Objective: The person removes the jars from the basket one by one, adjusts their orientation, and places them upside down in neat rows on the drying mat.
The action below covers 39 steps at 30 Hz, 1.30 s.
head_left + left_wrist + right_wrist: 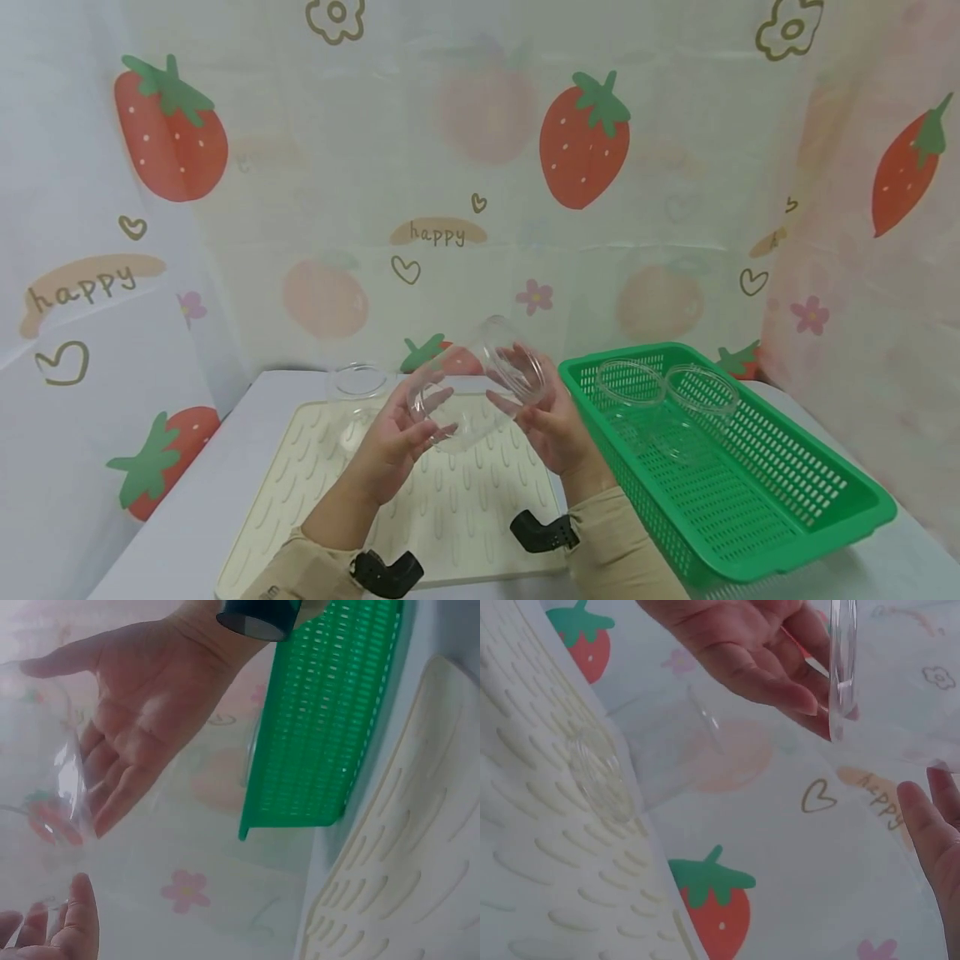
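In the head view a clear plastic jar (474, 412) is held up, tilted on its side, over the ribbed cream mat. My left hand (393, 442) grips its left end, with thumb and fingers spread around it. Around the right end, by the ringed edge, my right hand (551, 421) holds it; in the left wrist view that palm (150, 697) faces the jar wall (67, 780). A second clear jar (360, 382) stands at the mat's back left, also visible as a clear jar (604, 776) in the right wrist view.
On the right stands a green perforated basket (817, 550) with two clear jars (630, 383) at its far end. The cream mat (442, 533) covers the middle of the white table (161, 533). A strawberry-print cloth (465, 183) surrounds the back and sides.
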Each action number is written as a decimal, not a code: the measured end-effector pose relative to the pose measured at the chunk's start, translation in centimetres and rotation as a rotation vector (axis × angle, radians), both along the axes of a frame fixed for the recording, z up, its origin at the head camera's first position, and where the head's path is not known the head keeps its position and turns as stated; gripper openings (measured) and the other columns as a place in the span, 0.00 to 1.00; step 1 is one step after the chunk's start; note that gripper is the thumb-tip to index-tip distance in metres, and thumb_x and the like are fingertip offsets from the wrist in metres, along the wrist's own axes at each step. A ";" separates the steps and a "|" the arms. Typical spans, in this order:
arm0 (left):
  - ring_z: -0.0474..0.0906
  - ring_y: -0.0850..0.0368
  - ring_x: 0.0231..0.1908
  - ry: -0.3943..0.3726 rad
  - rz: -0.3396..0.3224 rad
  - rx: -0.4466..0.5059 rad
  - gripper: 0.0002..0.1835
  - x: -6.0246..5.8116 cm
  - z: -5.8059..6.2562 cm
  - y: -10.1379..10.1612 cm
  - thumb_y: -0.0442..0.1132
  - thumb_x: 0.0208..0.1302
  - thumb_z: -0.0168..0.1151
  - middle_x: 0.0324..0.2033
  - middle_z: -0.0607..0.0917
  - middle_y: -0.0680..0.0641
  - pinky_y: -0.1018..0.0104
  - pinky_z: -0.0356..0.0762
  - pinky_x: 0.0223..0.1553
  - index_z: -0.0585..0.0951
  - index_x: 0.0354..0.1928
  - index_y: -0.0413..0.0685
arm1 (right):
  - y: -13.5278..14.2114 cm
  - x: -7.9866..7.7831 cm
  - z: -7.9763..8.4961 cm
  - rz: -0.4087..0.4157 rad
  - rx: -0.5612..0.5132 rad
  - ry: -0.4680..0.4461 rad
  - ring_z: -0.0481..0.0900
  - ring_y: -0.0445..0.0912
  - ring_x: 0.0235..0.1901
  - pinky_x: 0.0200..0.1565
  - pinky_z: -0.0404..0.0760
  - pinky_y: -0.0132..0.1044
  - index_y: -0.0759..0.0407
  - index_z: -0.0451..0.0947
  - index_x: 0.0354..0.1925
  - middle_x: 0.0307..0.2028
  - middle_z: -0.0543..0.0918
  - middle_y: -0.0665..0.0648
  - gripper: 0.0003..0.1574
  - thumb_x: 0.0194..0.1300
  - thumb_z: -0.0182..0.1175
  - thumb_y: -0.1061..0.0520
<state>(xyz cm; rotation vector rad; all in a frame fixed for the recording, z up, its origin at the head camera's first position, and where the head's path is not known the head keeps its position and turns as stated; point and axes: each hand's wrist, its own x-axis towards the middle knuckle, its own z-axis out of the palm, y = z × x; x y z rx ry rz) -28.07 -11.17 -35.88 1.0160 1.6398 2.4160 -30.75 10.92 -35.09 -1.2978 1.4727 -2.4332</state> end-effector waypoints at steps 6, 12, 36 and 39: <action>0.53 0.42 0.64 -0.036 0.054 0.037 0.43 0.2 0.3 -0.1 0.43 0.54 0.66 0.64 0.53 0.44 0.47 0.70 0.52 0.53 0.68 0.47 | 0.2 0.0 -0.2 0.003 0.057 -0.042 0.65 0.56 0.60 0.59 0.63 0.52 0.58 0.48 0.66 0.63 0.59 0.58 0.52 0.53 0.67 0.50; 0.51 0.40 0.64 -0.069 0.103 0.054 0.45 0.4 0.4 0.0 0.43 0.53 0.67 0.64 0.52 0.44 0.43 0.67 0.53 0.52 0.68 0.47 | 0.4 -0.1 -0.3 -0.024 0.128 -0.055 0.65 0.57 0.60 0.61 0.59 0.55 0.58 0.47 0.67 0.65 0.57 0.66 0.53 0.53 0.67 0.48; 0.56 0.44 0.59 -0.131 0.356 -0.202 0.40 0.6 0.9 -0.6 0.33 0.54 0.61 0.62 0.56 0.45 0.56 0.69 0.51 0.55 0.68 0.55 | 2.5 -0.5 1.9 -0.264 0.175 -0.039 0.56 0.62 0.63 0.62 0.61 0.44 0.60 0.48 0.68 0.63 0.58 0.67 0.51 0.55 0.65 0.58; 0.56 0.43 0.61 -0.135 0.429 -0.315 0.41 0.6 0.9 -0.5 0.36 0.54 0.63 0.62 0.57 0.44 0.53 0.70 0.52 0.54 0.68 0.53 | 2.6 -0.3 2.5 -0.284 0.225 -0.006 0.56 0.61 0.63 0.64 0.57 0.48 0.59 0.50 0.68 0.63 0.60 0.63 0.49 0.55 0.65 0.59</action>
